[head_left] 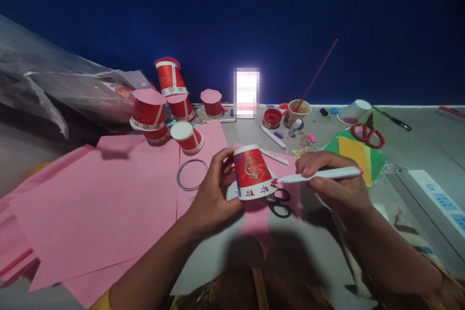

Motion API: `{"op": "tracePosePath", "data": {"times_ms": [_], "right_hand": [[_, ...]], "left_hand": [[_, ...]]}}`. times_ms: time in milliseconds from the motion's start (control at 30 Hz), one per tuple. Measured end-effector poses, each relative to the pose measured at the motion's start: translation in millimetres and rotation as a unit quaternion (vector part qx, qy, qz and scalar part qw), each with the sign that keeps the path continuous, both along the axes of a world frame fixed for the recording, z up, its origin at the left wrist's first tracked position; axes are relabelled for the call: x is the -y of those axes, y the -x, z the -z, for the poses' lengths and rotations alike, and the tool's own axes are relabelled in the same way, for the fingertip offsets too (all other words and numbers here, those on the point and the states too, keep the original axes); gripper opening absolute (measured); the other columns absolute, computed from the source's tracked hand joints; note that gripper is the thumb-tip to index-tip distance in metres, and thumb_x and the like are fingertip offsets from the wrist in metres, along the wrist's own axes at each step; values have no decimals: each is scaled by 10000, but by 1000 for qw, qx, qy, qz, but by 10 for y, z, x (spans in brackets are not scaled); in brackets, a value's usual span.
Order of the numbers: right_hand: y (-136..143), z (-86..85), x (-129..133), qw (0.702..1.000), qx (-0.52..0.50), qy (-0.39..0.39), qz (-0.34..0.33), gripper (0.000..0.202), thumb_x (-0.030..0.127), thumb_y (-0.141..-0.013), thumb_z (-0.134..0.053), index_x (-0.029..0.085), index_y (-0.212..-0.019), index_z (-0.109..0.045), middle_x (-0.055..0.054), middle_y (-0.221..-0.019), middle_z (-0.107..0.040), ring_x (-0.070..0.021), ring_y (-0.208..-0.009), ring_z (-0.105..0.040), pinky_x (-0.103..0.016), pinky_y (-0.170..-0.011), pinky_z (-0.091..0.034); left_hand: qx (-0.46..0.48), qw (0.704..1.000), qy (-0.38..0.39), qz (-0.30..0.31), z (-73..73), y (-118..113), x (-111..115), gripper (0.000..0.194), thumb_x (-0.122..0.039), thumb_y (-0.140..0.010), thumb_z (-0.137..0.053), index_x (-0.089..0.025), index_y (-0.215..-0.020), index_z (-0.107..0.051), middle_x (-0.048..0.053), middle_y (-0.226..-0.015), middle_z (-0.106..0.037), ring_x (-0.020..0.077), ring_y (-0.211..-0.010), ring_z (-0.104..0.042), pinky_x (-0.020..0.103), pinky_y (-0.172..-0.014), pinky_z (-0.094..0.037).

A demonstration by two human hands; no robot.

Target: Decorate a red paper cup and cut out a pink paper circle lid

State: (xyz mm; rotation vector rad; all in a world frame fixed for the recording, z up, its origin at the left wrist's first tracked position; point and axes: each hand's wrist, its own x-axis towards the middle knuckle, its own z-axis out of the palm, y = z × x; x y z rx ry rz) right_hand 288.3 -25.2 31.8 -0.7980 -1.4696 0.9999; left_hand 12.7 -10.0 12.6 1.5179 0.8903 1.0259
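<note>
A red paper cup with a gold dragon print is gripped by my left hand, fingers behind it and thumb near its rim. The cup is upside down, slightly tilted, its wide white rim drawn with small blue and red marks. In my right hand is a white marker with a pink end, its tip at the right side of the rim. Black-handled scissors lie beneath the cup on pink paper. A capped white marker lies just behind the cup.
Several decorated cups stand at the back left, some stacked. Pink sheets spread left, with a grey ring. Right are red-handled scissors, green paper and a power strip. A red paint jar stands behind.
</note>
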Motion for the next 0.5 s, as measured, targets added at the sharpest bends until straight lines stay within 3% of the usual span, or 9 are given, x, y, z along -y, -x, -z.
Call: {"op": "tracePosePath", "data": {"times_ms": [500], "right_hand": [[57,-34,2,999,20,-22,-37,81,226,-897,-840,255,-971,-826,-47,-813,-773,-196,-708,-680,-325,-637,-532]], "left_hand": [[2,1000,-6,17,11,8,13,839,-55,-726,-731,-332,-1466,-450,82,-1553,-522,337,-1501,-528,574,-1290,-420]]}}
